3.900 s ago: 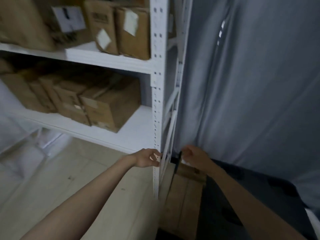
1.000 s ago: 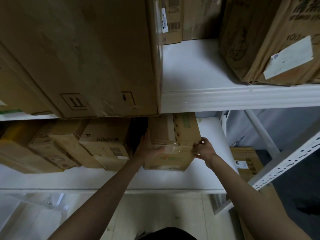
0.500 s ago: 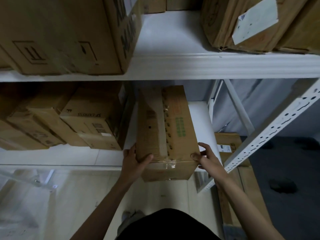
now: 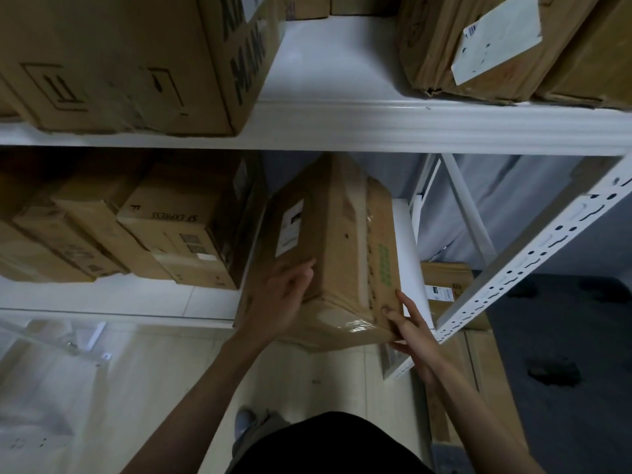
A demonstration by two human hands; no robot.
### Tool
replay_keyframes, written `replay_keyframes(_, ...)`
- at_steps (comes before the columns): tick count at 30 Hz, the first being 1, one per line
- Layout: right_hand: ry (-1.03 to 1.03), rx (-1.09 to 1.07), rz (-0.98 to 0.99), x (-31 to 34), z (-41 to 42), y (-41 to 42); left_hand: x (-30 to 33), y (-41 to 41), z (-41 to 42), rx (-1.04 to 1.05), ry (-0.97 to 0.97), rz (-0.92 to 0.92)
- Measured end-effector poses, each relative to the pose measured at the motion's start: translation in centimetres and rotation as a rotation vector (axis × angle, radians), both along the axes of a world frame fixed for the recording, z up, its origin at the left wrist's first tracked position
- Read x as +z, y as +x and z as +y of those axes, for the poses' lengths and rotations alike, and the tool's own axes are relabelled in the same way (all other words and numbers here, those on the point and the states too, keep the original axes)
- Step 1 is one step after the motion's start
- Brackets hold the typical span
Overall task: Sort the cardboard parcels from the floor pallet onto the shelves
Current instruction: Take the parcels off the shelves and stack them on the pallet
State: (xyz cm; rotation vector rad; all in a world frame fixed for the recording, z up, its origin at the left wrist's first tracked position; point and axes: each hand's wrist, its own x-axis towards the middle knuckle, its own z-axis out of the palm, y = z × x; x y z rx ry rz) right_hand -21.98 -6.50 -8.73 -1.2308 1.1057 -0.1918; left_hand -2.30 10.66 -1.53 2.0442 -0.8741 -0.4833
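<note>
A long brown cardboard parcel (image 4: 337, 241) with a white label and green print lies tilted at the right end of the lower white shelf (image 4: 136, 299), its near end overhanging the shelf edge. My left hand (image 4: 273, 306) wraps over the parcel's near-left corner, fingers on its top face. The near-right corner is gripped by my right hand (image 4: 410, 330), with the thumb on top. Another parcel (image 4: 444, 278) with a small label lies on the floor behind the rack's right end.
Several boxes, one marked SF Express (image 4: 178, 241), fill the lower shelf left of the parcel. The upper shelf beam (image 4: 376, 128) carries a large box (image 4: 119, 63) at left and labelled boxes (image 4: 472, 46) at right. A perforated upright (image 4: 533, 254) slants at right beside dark flooring (image 4: 564, 354).
The parcel has tipped and turned, so its white label now faces me. My left hand slid from the side onto the top face. Earlier still, both hands were at the floor parcel.
</note>
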Motion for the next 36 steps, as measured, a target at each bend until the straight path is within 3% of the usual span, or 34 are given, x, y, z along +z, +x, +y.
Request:
replay_keyframes(2,0.029,-0.038,0.019,0.0,-0.3,-0.3,-0.9,-0.4,-0.9,-0.071,0.008,-0.048)
replay_keyframes(5,0.069,-0.070,0.026,0.1,-0.6,-0.6,-2.8,0.6,-1.3,-0.016,0.073,0.019)
replay_keyframes(11,0.099,-0.099,0.051,-0.4,-1.2,-0.9,-5.0,5.3,1.5,0.298,0.231,0.447)
replay_keyframes(16,0.122,-0.062,0.078,-1.0,-1.3,-1.1,-6.5,6.9,3.0,0.298,0.218,0.787)
replay_keyframes(24,0.162,0.006,0.038,-1.2,-0.8,-3.1,-6.3,4.9,3.7,0.233,0.047,0.829)
replay_keyframes(36,0.135,0.033,0.011,-1.0,6.3,-7.4,-6.0,-0.5,12.0,0.270,-0.029,0.735)
